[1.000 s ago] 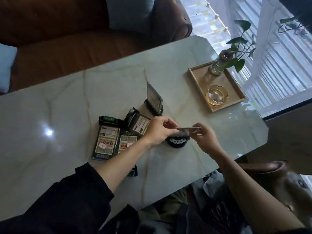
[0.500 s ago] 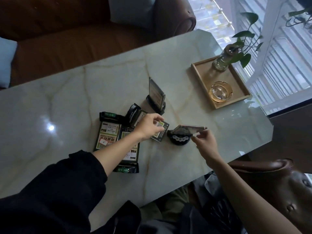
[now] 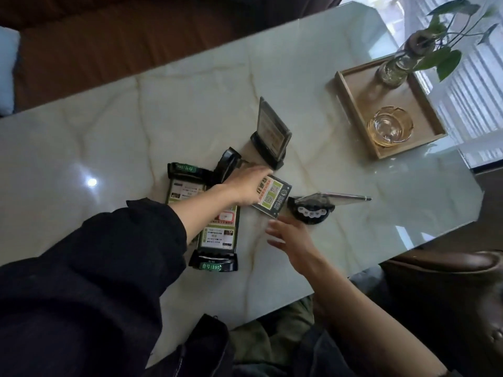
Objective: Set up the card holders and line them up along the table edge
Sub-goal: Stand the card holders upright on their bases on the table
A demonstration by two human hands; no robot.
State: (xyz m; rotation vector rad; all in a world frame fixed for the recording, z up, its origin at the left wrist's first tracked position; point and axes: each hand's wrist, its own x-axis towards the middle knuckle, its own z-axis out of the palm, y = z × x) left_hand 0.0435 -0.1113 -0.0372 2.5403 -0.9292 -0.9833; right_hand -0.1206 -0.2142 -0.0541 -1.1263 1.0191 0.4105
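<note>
card holders lie in a cluster mid-table: nearest, one flat (image 3: 216, 240), its base toward me. my right hand (image 3: 288, 235) hovers released beside the tipped holder (image 3: 313, 206) on the right. my left hand (image 3: 245, 186) grasps a loose card (image 3: 273, 198). farther off, one holder (image 3: 272, 134) stands upright.

Card holders: five – one upright (image 3: 273, 131), one on round base (image 3: 310, 212), three lying flat (image 3: 217, 238) (image 3: 185, 186) (image 3: 272, 198). Hands: two (image 3: 246, 186) (image 3: 292, 236). Tray (image 3: 351, 104): one. Glass bowl (image 3: 389, 129): one. Plant vase (image 3: 394, 69): one.
</note>
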